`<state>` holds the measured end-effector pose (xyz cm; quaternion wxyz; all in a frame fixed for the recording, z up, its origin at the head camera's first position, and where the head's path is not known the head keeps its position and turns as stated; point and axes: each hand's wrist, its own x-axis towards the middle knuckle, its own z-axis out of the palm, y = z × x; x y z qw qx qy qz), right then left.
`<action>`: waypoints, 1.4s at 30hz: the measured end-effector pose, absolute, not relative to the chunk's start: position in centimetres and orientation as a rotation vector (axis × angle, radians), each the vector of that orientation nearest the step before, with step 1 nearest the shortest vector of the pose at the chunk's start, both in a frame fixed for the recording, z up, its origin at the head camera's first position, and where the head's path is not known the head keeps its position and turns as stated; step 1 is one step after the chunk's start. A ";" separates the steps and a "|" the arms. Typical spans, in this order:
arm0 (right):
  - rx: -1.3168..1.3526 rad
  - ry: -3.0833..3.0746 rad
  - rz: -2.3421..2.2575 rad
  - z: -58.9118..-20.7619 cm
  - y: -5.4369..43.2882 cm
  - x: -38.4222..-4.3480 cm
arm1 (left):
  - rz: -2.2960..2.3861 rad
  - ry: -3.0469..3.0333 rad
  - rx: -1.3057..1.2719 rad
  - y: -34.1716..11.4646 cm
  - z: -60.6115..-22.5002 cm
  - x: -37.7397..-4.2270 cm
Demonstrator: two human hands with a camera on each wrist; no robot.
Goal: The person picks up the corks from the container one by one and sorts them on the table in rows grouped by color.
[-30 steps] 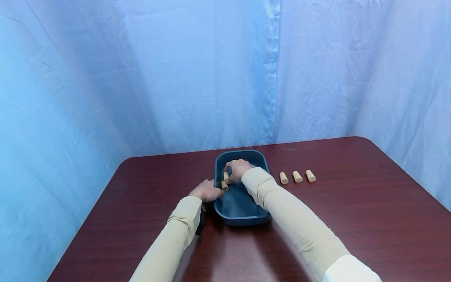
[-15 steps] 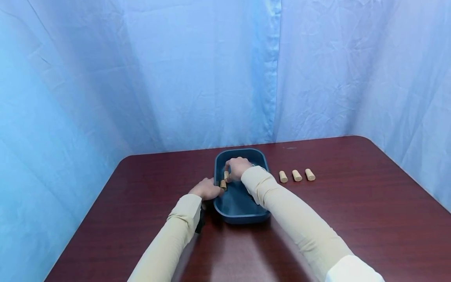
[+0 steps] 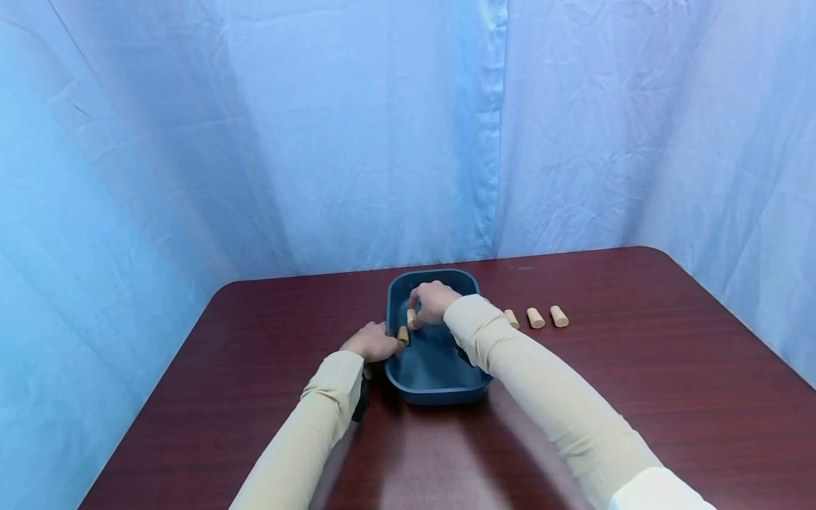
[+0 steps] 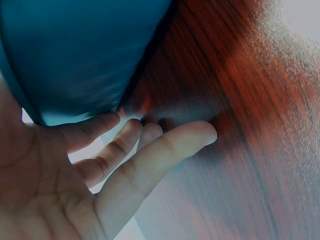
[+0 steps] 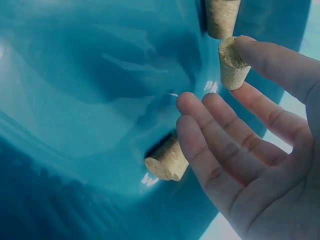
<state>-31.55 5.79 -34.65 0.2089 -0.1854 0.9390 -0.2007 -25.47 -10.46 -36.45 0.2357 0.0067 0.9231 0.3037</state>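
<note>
My right hand is inside a dark blue bin, pinching a tapered cork between thumb and index finger; its other fingers stay spread. Near that hand, a second cork lies by the bin wall in the right wrist view. A third cork lies farther along, partly behind the fingertips. In the head view, one loose cork shows beside the left thumb. My left hand holds the bin's left wall, thumb over the rim and fingers outside, as the left wrist view of the hand shows.
On the dark red wood table, several corks stand in a row right of the bin, among them a middle cork and a right cork. The right sleeve partly covers the left cork. Blue curtains hang behind the table.
My right hand has shifted slightly up and right with the pinched cork, away from the loose one. Its sleeve now overlaps the leftmost table cork. The left hand keeps its hold.
</note>
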 end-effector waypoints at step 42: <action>-0.678 2.767 -0.679 -29.8 14.0 -29.1 | 0.886 2.543 -0.024 -10.2 -36.6 -25.0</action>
